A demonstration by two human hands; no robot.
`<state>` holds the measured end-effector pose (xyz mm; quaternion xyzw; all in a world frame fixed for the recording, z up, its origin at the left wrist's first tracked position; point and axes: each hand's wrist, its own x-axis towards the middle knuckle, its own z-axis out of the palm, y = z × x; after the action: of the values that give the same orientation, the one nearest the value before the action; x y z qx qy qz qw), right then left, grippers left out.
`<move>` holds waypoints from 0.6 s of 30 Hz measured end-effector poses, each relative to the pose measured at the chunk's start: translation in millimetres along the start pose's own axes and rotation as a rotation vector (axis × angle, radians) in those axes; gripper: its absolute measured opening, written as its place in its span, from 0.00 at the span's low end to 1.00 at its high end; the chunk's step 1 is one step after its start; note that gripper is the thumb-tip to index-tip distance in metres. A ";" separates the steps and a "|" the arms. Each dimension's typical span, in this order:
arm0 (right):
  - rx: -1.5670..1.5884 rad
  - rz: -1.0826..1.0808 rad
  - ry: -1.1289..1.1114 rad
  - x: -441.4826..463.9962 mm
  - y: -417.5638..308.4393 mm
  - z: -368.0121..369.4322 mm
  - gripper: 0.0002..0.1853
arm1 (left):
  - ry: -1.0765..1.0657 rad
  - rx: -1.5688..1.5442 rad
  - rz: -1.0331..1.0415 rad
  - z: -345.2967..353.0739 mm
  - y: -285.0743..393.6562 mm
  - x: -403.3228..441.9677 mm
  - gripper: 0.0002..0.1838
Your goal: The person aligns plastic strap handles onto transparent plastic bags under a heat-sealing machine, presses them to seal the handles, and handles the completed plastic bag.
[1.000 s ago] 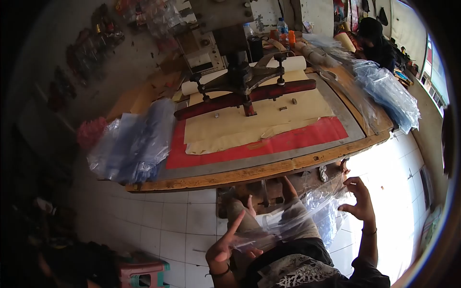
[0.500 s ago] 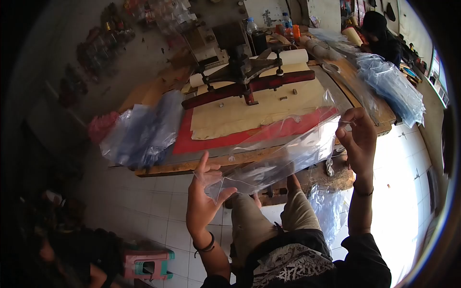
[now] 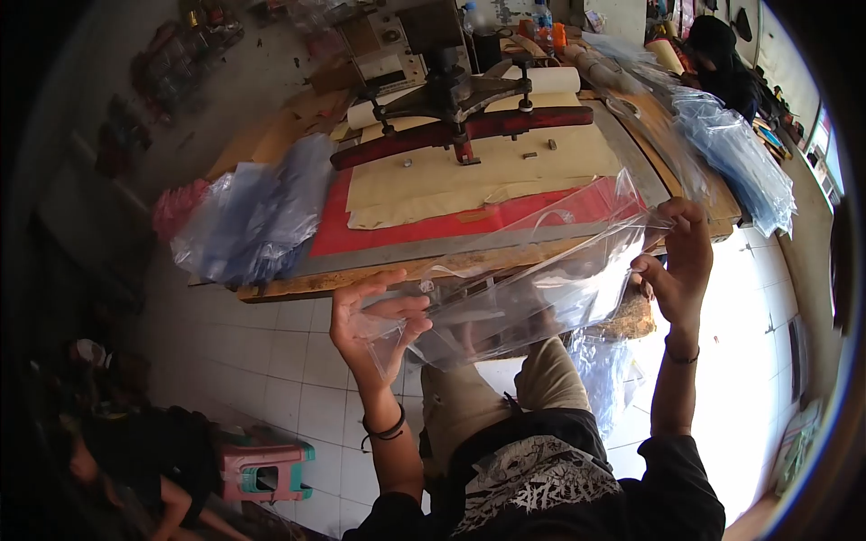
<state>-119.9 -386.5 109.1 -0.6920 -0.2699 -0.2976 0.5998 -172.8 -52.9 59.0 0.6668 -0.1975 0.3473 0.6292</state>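
Note:
A clear, glossy plastic sheet [image 3: 514, 298], folded into layers, stretches between my two hands above my lap. My left hand [image 3: 374, 316] holds its left end between thumb and fingers. At the upper right corner, my right hand [image 3: 678, 261] pinches the sheet's edge. Beyond the sheet stands a press with a dark red bar [image 3: 532, 120] over a tan sheet [image 3: 406, 189]. The tan sheet lies on a red sheet [image 3: 329, 221], and small metal pieces [image 3: 529, 155] rest on top. The clear sheet overlaps part of the red one.
Stacks of clear bluish plastic lie on the left [image 3: 262, 216] and right [image 3: 735, 149] of the wooden worktable [image 3: 298, 287]. More plastic [image 3: 600, 379] hangs below. One person [image 3: 153, 469] is at lower left near a pink stool [image 3: 262, 469], another [image 3: 717, 59] at upper right.
My left hand has moved up and left, its fingers now bent over the plastic. My right hand has shifted slightly right and down. The sheet is spread wider.

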 end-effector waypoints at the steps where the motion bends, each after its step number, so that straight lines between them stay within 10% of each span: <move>1: -0.022 -0.022 -0.001 0.4 -1.3 1.4 0.32 | 0.034 -0.046 0.000 4.8 2.9 2.7 0.33; 7: -0.238 0.122 -0.120 4.1 20.0 -20.3 0.22 | -0.099 0.093 0.120 -16.9 -2.0 8.6 0.24; 10: -0.200 -0.233 -0.147 17.9 15.6 -8.2 0.18 | -0.211 0.084 0.163 -26.6 -6.4 8.6 0.26; 18: 0.154 0.126 -0.211 4.6 15.1 9.1 0.31 | 0.014 -0.138 -0.048 4.8 11.0 6.1 0.25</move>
<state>-105.0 -379.4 101.4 -0.6870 -0.3097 -0.1634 0.6368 -175.3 -57.9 71.2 0.6239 -0.2003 0.3224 0.6832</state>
